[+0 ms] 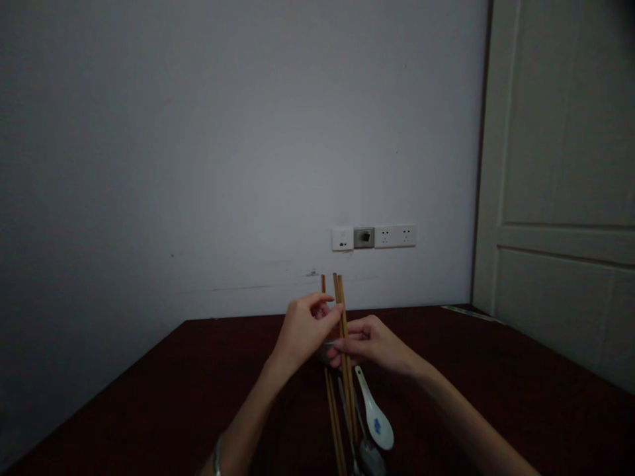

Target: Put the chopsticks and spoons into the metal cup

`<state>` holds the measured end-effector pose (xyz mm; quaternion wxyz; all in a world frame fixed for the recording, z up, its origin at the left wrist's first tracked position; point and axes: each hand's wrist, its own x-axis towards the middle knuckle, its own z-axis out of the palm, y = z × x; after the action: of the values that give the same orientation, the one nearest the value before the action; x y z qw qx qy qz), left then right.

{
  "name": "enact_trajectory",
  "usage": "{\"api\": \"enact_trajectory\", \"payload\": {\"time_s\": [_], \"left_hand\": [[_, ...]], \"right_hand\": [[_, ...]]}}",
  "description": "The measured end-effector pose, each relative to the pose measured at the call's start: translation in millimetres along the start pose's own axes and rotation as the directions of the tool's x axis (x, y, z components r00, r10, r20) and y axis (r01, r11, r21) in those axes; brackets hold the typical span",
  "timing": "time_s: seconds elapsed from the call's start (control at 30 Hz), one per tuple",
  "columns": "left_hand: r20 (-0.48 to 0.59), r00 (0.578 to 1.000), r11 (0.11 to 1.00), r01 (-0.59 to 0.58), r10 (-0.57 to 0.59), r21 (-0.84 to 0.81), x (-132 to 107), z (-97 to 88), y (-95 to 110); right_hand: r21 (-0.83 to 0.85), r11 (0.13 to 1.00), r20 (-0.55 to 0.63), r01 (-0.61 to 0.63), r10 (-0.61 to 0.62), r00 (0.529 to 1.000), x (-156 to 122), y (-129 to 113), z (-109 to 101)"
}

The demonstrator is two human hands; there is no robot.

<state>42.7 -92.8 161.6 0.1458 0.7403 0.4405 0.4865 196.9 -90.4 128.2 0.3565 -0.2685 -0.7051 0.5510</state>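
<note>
Over the dark table (198, 377), chopsticks (349, 380) in right grip (378, 342)

Both arms reach forward from the lower edge of the view and converge, bringing the hands close together. The left forearm (258, 400) slants up to the right; the left hand (308, 328) sits slightly higher, its index finger arched above a thumb extended rightward. The right forearm (461, 403) slants up to the left; the right hand (374, 345) points leftward, thumb and fingers pinched together, the lower fingers curled beneath.
</note>
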Motion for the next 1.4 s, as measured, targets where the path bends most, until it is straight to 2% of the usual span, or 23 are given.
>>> {"api": "enact_trajectory", "payload": {"time_s": [0.07, 0.17, 0.27, 0.43, 0.6, 0.87, 1.2, 1.4], "left_hand": [[0.064, 0.997, 0.979, 0.062, -0.05, -0.192, 4, -7.8, -4], [0.196, 0.976, 0.917, 0.166, -0.099, -0.363, 8, -14.6, -5], [0.28, 0.955, 0.867, 0.221, -0.099, -0.447, 7, -14.7, -4], [0.363, 0.931, 0.841, 0.223, -0.035, -0.492, 7, -9.3, -9], [0.374, 0.927, 0.833, 0.238, -0.041, -0.499, 9, -7.7, -14], [0.332, 0.937, 0.873, 0.249, -0.108, -0.419, 7, -8.0, -7], [0.336, 0.936, 0.892, 0.241, -0.108, -0.383, 5, -5.6, -7], [0.331, 0.94, 0.9, 0.211, -0.079, -0.382, 4, -6.4, -8]], "right_hand": [[0.012, 1.0, 0.017, 0.004, -0.004, 1.0, -1, -2, -1], [0.042, 0.999, 0.044, 0.006, -0.008, 0.999, -1, -3, -1], [0.043, 0.999, 0.058, -0.003, 0.001, 0.998, -2, -2, 0], [0.029, 1.0, 0.084, -0.012, 0.01, 0.996, -2, -3, 1], [0.031, 0.999, 0.094, -0.027, 0.024, 0.995, 0, -1, 0], [0.062, 0.997, 0.099, -0.05, 0.044, 0.994, -1, 0, 1], [0.122, 0.991, 0.147, -0.06, 0.041, 0.988, -1, 5, 1], [0.056, 0.996, 0.127, -0.063, 0.055, 0.99, -1, 4, 1]]}}
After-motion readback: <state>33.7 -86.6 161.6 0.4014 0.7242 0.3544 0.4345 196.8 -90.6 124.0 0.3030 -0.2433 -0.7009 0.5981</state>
